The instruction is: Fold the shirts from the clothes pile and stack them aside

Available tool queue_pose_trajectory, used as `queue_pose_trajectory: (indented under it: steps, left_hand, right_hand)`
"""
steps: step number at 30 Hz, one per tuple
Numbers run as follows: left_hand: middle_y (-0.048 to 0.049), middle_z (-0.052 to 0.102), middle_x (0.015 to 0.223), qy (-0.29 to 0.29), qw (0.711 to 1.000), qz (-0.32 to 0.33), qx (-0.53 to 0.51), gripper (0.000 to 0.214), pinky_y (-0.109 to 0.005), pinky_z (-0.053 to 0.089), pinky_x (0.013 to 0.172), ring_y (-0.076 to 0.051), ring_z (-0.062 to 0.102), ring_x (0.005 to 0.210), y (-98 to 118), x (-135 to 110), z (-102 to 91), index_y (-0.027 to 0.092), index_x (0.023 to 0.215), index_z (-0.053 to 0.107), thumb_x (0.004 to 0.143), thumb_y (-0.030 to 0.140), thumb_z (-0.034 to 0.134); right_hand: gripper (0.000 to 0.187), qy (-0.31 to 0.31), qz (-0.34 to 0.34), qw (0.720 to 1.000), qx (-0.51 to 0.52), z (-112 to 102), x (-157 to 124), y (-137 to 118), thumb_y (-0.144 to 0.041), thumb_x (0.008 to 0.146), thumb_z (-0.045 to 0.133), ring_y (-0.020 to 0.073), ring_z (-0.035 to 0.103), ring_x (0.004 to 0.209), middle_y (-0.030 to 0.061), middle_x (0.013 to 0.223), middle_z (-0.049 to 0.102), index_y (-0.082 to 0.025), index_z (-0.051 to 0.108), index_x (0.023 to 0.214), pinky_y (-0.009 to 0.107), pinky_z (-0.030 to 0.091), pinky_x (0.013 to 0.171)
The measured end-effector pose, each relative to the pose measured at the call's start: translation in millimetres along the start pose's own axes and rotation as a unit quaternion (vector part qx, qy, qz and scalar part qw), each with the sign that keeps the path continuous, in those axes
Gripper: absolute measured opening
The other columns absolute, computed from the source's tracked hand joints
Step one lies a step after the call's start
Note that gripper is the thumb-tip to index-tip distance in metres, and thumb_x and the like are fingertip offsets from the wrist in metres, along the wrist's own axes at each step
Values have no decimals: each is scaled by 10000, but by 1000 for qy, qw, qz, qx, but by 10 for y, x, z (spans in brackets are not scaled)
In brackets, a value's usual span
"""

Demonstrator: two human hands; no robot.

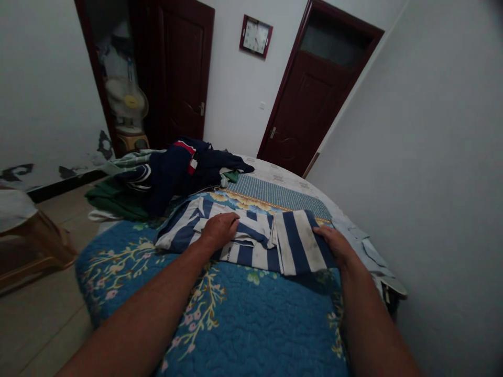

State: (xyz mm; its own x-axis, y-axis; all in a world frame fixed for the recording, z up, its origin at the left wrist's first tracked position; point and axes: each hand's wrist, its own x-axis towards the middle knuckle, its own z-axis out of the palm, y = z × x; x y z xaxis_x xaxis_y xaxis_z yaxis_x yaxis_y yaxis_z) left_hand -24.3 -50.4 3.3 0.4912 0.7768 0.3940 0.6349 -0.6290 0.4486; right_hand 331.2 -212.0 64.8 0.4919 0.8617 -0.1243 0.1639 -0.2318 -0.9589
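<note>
A blue-and-white striped garment (251, 238) lies spread on the blue flowered quilt (243, 314) of a bed. My left hand (218, 228) rests palm down on the garment's middle, fingers together and curled slightly over the cloth. My right hand (334, 243) grips the garment's right edge, where a striped flap (298, 241) is folded over; its fingers are tucked under the cloth.
A heap of dark blue, green and striped clothes (168, 175) lies at the bed's far left. A white wall (432, 183) runs close along the bed's right side. A wooden stool (31, 241) stands on the floor to the left. Two dark doors and a fan (128, 102) are behind.
</note>
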Motion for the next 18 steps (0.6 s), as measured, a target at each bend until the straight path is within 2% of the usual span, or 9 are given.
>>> queue_pose_trajectory:
  steps: [2, 4, 8, 10, 12, 14, 16, 18]
  left_hand:
    - [-99, 823, 1187, 4, 1000, -10, -28, 312, -367, 538, 1032, -270, 758, 1136, 9, 1, -16, 210, 1211, 778, 1035, 312, 542]
    - [-103, 826, 1162, 7, 998, -23, -66, 321, -366, 538, 1026, -272, 760, 1121, 25, 5, -45, 203, 1219, 779, 1023, 310, 549]
    - [-100, 824, 1086, -11, 978, -72, -196, 341, -358, 573, 946, -253, 776, 1000, 84, 20, -84, 191, 1208, 769, 1023, 352, 533]
    - [-108, 814, 1051, -49, 944, -129, -299, 371, -343, 603, 803, -243, 781, 895, 121, 25, -80, 182, 1210, 740, 1039, 411, 503]
    - [-127, 798, 1048, -86, 893, -194, -397, 406, -318, 599, 672, -245, 779, 849, 152, 26, -63, 173, 1217, 701, 1047, 476, 491]
    - [-141, 783, 1068, -97, 848, -241, -462, 436, -306, 596, 633, -249, 775, 864, 168, 23, -39, 172, 1261, 666, 1038, 516, 517]
    - [-133, 776, 1065, -91, 832, -264, -479, 492, -306, 600, 642, -244, 765, 863, 166, 18, -9, 181, 1381, 613, 1008, 501, 592]
    - [-109, 775, 1027, -84, 843, -263, -462, 629, -295, 591, 651, -234, 754, 851, 154, 12, 29, 188, 1520, 523, 958, 421, 682]
  right_hand:
    - [337, -21, -19, 1000, -9, 133, -43, -262, -476, 704, 799, 246, 729, 699, 53, 841, 794, -215, 729, 906, 355, 581, 656]
    - [318, -10, -55, 997, -57, 324, -81, -501, -482, 709, 794, 214, 685, 657, 23, 775, 760, -220, 714, 870, 320, 527, 618]
    - [249, 16, -142, 974, -178, 901, -121, -766, -465, 761, 730, 183, 613, 643, -8, 699, 683, -225, 688, 811, 287, 424, 583]
    - [193, 16, -179, 959, -219, 1254, -119, -750, -415, 778, 700, 178, 605, 660, -8, 698, 667, -224, 674, 789, 284, 405, 597]
    - [159, 3, -200, 951, -236, 1589, -110, -648, -383, 797, 676, 180, 612, 678, -3, 719, 675, -224, 670, 804, 285, 405, 618]
    - [172, -23, -202, 953, -223, 1841, -97, -501, -394, 845, 640, 183, 625, 684, 1, 741, 692, -226, 676, 852, 287, 418, 637]
    - [210, -40, -203, 957, -201, 1959, -79, -362, -416, 895, 581, 190, 640, 699, 8, 752, 703, -230, 676, 869, 290, 432, 655]
    - [249, -25, -215, 957, -192, 1935, -58, -266, -428, 917, 534, 204, 652, 732, 18, 758, 705, -233, 669, 840, 297, 438, 671]
